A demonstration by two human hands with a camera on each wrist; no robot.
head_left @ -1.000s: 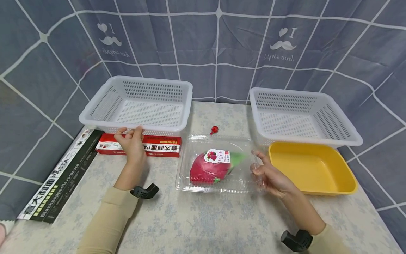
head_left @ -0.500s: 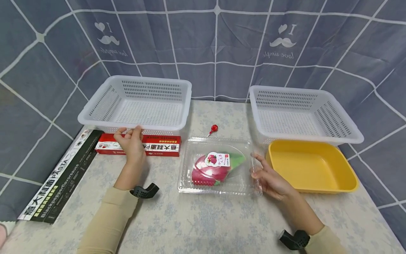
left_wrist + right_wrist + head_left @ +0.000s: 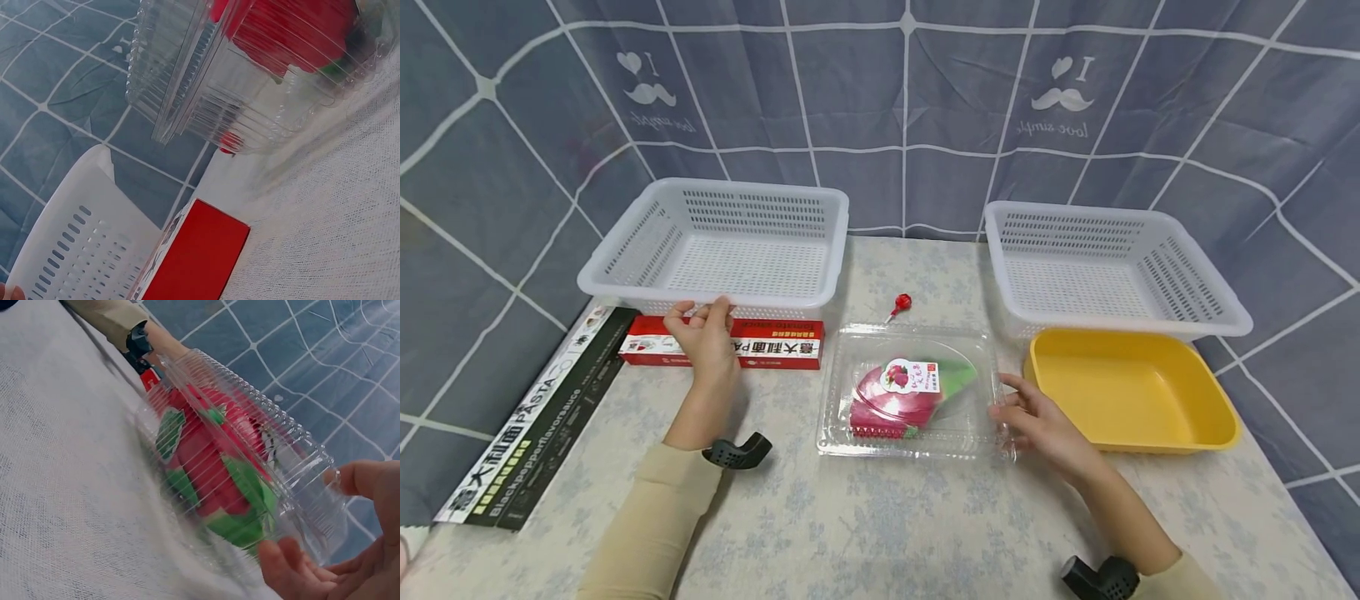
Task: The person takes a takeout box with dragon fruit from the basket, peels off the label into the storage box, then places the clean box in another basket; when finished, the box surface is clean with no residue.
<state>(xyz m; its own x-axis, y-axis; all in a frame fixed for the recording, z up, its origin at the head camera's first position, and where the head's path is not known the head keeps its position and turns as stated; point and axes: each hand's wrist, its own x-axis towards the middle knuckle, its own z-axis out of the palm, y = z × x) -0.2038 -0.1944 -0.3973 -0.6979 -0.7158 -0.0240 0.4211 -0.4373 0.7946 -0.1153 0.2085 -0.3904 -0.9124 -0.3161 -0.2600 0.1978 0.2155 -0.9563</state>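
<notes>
A clear plastic clamshell box (image 3: 958, 429) lies shut on the table in the middle of the head view. Inside it is a red dragon fruit (image 3: 898, 404) with green tips, under a white label on the lid. My right hand (image 3: 1045, 425) is at the box's right end, its loosely bent fingers right at the edge; the right wrist view shows them spread around the corner. At the left, my left hand (image 3: 707, 346) touches the front rim of a white plastic basket (image 3: 745, 300) with its fingertips. It reaches over a red pasta box (image 3: 782, 346) lying along that basket.
A second white basket (image 3: 1120, 325) stands at the back right, with a yellow tub (image 3: 1138, 446) before it. A red lollipop (image 3: 902, 302) lies behind the clamshell. Along the left edge lies a long black-and-white pasta box (image 3: 535, 429). A blue checked curtain (image 3: 850, 100) hangs behind.
The clamshell has shifted slightly and come to lie flat, showing more of the lollipop stick. My right fingers have loosened at its edge and moved slightly right. The left hand stays at the basket.
</notes>
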